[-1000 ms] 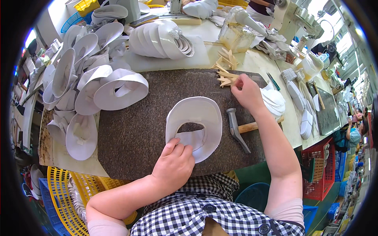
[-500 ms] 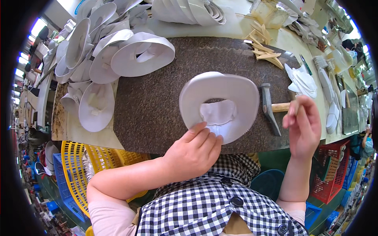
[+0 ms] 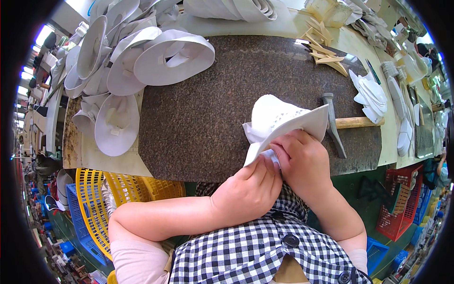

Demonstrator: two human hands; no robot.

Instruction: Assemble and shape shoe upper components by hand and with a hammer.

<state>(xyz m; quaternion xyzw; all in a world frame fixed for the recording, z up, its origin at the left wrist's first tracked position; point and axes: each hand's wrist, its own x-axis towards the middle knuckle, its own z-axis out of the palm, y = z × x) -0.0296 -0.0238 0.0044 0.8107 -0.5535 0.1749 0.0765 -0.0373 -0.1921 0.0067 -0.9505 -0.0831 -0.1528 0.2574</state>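
Both hands hold one white hat-shaped piece (image 3: 276, 120) lifted and tilted over the near edge of a dark speckled stone slab (image 3: 203, 118). My left hand (image 3: 248, 191) pinches its lower brim from below. My right hand (image 3: 302, 161) grips the same brim edge beside it, fingers curled over the white material. A hammer (image 3: 333, 124) with a wooden handle lies on the slab just right of the piece.
A heap of white hat-shaped pieces (image 3: 127, 61) covers the slab's left side and bench. Wooden sticks (image 3: 324, 52) lie at the far right, stacked white cut pieces (image 3: 371, 94) beyond the hammer. A yellow basket (image 3: 113, 199) stands below left, a red crate (image 3: 402, 203) at right.
The white piece lay flat on the slab with my left hand on it; now both hands have lifted and tilted it. My right hand came back from the wooden sticks to its brim.
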